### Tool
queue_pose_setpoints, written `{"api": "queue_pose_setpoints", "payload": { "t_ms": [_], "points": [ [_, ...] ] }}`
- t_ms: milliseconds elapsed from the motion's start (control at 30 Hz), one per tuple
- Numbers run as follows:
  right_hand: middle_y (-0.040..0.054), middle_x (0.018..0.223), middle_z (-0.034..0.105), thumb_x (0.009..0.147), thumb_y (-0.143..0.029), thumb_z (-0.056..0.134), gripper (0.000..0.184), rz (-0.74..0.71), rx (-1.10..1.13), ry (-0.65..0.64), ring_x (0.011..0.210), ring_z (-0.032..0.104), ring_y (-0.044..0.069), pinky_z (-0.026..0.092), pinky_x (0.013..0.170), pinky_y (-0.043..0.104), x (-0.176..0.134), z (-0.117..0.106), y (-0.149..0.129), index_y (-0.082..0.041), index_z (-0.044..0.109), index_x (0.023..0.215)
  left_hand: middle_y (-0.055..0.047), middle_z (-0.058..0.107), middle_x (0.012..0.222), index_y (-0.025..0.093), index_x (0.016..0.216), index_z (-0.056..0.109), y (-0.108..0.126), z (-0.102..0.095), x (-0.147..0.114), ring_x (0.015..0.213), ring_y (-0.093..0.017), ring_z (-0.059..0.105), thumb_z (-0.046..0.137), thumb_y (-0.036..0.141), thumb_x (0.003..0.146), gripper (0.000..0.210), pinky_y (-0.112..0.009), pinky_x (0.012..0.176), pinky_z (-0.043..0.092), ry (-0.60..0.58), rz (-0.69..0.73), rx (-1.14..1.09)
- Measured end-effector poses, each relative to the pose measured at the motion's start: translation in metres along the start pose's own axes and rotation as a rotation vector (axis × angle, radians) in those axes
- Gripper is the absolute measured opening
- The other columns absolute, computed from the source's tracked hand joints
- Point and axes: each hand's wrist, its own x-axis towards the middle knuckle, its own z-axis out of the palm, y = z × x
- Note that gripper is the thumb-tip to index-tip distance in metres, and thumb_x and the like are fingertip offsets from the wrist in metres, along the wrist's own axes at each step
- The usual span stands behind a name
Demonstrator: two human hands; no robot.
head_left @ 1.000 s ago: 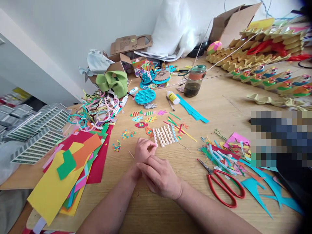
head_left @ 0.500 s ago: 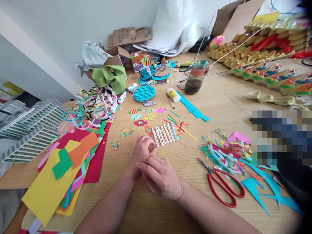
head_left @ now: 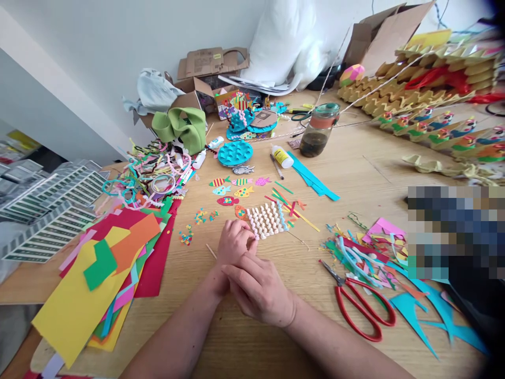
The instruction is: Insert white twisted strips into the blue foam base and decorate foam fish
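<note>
Side by side on the wooden table lie short, bumpy twisted strands [head_left: 268, 219], pink at the left, cream in the middle and blue at the right. My left hand [head_left: 235, 243] is closed, its fingertips at the lower end of the pink strand; whether they grip it is hard to see. Crossed over the left wrist is my right hand [head_left: 262, 288], fingers bent and pressed together, with anything inside hidden. Decorated paper fish [head_left: 228, 201] lie just beyond the strands. Thin coloured paper strips [head_left: 292, 208] are at their right, and tiny paper bits [head_left: 186, 235] at the left.
Red-handled scissors [head_left: 361, 305] lie right of my hands, near paper scraps [head_left: 363, 258]. Coloured paper sheets [head_left: 74, 295] are stacked at the left. Further back stand a glue bottle [head_left: 281, 157], a lidded jar [head_left: 317, 131], a blue bumpy disc [head_left: 235, 152] and egg cartons [head_left: 434, 110].
The view has shifted slightly. My left fingers have curled a little at the pink strand's end; my right hand stays over the left wrist.
</note>
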Motion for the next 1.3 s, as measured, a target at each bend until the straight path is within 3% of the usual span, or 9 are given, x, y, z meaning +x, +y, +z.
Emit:
{"api": "queue_pose_setpoints", "payload": {
  "t_ms": [700,1300],
  "points": [
    [0.0077,0.077,0.06,0.079,-0.007,0.048,0.026,-0.007,0.025,0.039,0.073,0.052,0.018,0.041,0.059,0.031,0.0002,0.0019,0.0009,-0.01,0.059,0.103,-0.007,0.059,0.087,0.018,0.073,0.064,0.0008,0.0057,0.0006,0.084,-0.022,0.05,0.068,0.014,0.064,0.011,-0.038,0.079,0.047,0.026,0.044,0.022],
    [0.0074,0.079,0.059,0.079,-0.007,0.047,0.028,0.015,0.047,0.017,0.074,0.052,0.018,0.042,0.06,0.03,-0.0008,0.0021,0.0014,-0.011,0.058,0.105,-0.005,0.057,0.086,0.018,0.066,0.06,0.0018,0.0081,0.0014,0.085,-0.019,0.048,0.06,0.006,0.07,0.012,-0.033,0.077,0.045,0.027,0.076,0.058]
  ]
}}
